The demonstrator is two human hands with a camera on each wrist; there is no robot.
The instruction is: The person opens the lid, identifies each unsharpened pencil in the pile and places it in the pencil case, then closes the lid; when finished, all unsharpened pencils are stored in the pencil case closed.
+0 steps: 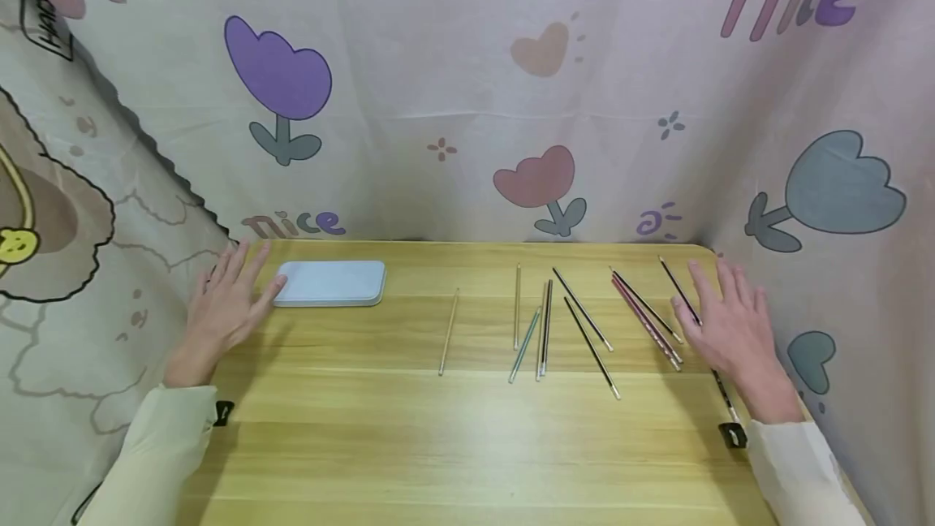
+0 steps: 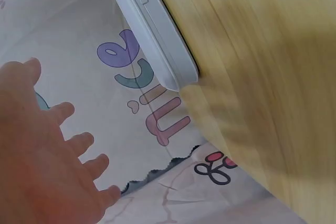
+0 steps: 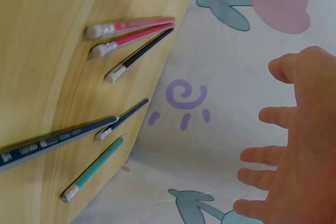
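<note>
My left hand (image 1: 226,303) is spread over the table's left edge, its thumb overlapping the near left corner of a white pencil case (image 1: 332,282) in the head view. The case (image 2: 157,35) lies shut, with a small catch on its side. At the right, my right hand (image 1: 734,335) is held with fingers apart over a long dark pencil (image 1: 723,393), partly hidden below it. Just left of that hand lie two dark red pencils (image 1: 646,323) and a black pencil (image 1: 650,308). Both hands hold nothing.
Several more pencils lie scattered: a plain wooden pencil (image 1: 449,333), a teal pencil (image 1: 524,346), and a black pencil (image 1: 593,350) among them. The wooden table (image 1: 438,453) meets a printed cloth (image 1: 409,177) at its back and sides.
</note>
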